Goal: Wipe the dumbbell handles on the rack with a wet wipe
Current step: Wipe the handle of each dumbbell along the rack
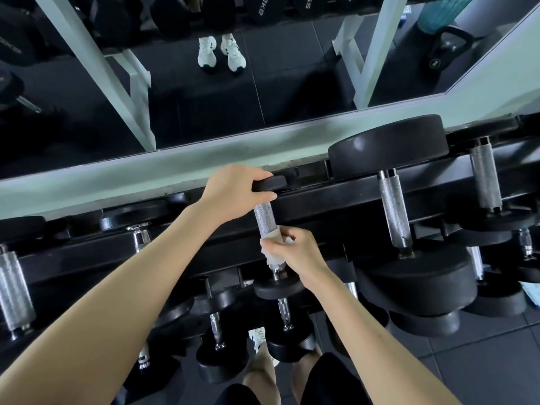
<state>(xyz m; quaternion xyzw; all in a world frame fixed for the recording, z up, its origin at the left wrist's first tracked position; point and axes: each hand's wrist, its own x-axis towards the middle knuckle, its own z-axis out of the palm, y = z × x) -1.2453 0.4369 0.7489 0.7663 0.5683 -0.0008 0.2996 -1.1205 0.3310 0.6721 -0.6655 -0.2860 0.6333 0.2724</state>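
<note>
Two hands work one small dumbbell point(263, 211) on the rack's point(336, 197) top tier. The left hand point(233, 191) curls its grip over the far head point(271, 182), and the right hand point(295, 255) pinches the wet wipe point(273, 249) round the handle's point(266, 223) near end. I judge wiping underway; next, slide the wipe toward the far head, then move to the neighbouring handle point(393, 211).

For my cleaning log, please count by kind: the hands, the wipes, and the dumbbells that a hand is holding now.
Hands: 2 (left hand, right hand)
wet wipe: 1
dumbbell held: 1
Total: 4
</note>
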